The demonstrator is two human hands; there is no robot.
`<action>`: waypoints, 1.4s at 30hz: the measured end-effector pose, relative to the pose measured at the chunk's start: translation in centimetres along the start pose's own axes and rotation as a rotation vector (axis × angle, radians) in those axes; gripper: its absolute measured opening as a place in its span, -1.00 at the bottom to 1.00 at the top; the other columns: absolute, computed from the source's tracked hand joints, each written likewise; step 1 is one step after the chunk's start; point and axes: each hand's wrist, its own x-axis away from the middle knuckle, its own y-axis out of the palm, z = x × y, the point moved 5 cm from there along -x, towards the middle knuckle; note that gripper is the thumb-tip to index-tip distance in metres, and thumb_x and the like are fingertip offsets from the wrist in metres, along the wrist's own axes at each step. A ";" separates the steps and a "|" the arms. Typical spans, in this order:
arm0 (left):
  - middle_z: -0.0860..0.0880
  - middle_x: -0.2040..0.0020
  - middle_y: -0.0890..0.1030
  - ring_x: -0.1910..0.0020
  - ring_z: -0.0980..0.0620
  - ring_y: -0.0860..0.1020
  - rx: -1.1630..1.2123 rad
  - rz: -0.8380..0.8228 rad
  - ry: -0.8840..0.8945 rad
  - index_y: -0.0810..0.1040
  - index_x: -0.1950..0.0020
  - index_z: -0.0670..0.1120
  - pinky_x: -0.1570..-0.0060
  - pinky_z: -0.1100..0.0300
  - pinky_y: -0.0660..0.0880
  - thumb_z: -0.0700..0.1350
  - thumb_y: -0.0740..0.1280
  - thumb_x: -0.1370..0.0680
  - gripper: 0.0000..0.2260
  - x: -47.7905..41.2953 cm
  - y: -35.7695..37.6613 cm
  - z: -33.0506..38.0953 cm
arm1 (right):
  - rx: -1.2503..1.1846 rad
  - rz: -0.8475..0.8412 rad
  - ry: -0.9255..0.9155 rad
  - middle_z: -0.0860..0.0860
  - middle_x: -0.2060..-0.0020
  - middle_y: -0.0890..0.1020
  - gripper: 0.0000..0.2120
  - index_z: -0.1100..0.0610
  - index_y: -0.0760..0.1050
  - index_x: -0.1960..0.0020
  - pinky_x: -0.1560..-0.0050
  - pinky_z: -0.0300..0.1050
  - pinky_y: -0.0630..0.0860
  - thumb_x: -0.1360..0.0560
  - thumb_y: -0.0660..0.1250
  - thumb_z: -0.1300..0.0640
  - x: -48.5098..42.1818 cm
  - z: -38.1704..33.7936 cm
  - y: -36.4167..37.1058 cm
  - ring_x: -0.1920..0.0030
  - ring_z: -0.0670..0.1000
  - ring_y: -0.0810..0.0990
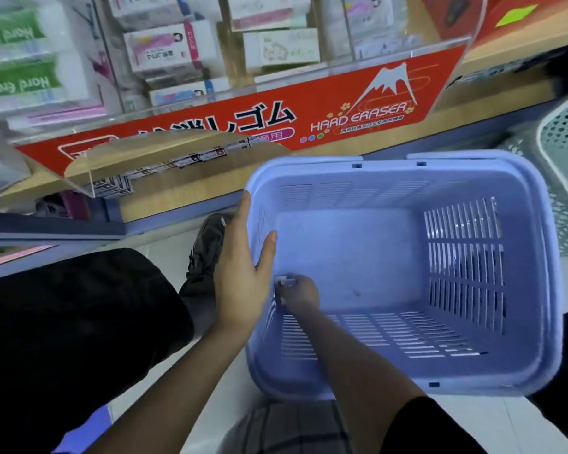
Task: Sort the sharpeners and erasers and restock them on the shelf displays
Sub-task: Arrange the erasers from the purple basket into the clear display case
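Fishing a small white piece out of the lilac basket

I'm gripping the basket's left rim with my left hand — thumb inside — while my right hand is pinching the piece in the bottom corner. Eraser or sharpener, can't tell; probably light, stiff, maybe slick — so I'm pinching across its sides.

The wooden shelf, edged in blue, carries a clear acrylic display case with a red HARD ERASER front panel; its compartments hold stacked boxed erasers, with green Hard Eraser boxes at the left end; an orange-red carton sits just right of the case; below, the pale floor bears a dark shoe; whether the lavender basket rests on it cannot be told.
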 end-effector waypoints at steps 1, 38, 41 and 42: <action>0.38 -0.35 0.18 -0.29 0.60 0.11 0.009 -0.005 -0.010 0.13 -0.51 0.04 -0.19 0.64 0.09 -0.06 0.25 -0.58 -0.47 0.0 0.0 0.0 | -0.044 -0.027 -0.007 0.11 -0.07 0.63 -0.73 0.15 0.56 -0.14 -0.03 -0.14 0.46 -0.47 0.36 0.09 0.2 -0.2 -0.4 -0.11 0.12 0.58; -0.01 0.12 0.61 0.27 0.21 0.60 0.296 -0.499 0.097 0.50 -0.13 -0.04 0.06 0.22 0.51 -0.24 0.30 -0.55 -0.81 1.9 -11.0 18.8 | -0.734 -0.113 -0.851 0.12 0.25 0.59 -0.92 0.23 0.53 0.00 0.37 -0.25 0.54 -0.53 0.30 0.25 31.1 -13.2 -24.1 0.36 -0.05 0.58; -0.04 0.11 0.61 0.22 0.12 0.59 0.312 -0.510 0.106 0.51 -0.10 -0.03 -0.03 0.06 0.51 -0.28 0.29 -0.55 -0.80 0.4 -11.0 19.4 | -0.810 -0.162 -0.873 0.04 0.26 0.62 -0.85 0.18 0.53 0.00 0.28 -0.25 0.58 -0.48 0.31 0.37 30.8 -14.1 -25.0 0.29 -0.05 0.62; -0.04 0.13 0.61 0.22 0.10 0.59 0.307 -0.518 0.108 0.52 -0.09 -0.02 -0.01 0.06 0.51 -0.28 0.29 -0.54 -0.80 -0.1 -10.9 19.6 | -0.838 -0.188 -0.880 0.05 0.23 0.63 -0.82 0.18 0.53 -0.03 0.24 -0.23 0.58 -0.48 0.30 0.39 30.7 -14.3 -25.4 0.24 -0.03 0.63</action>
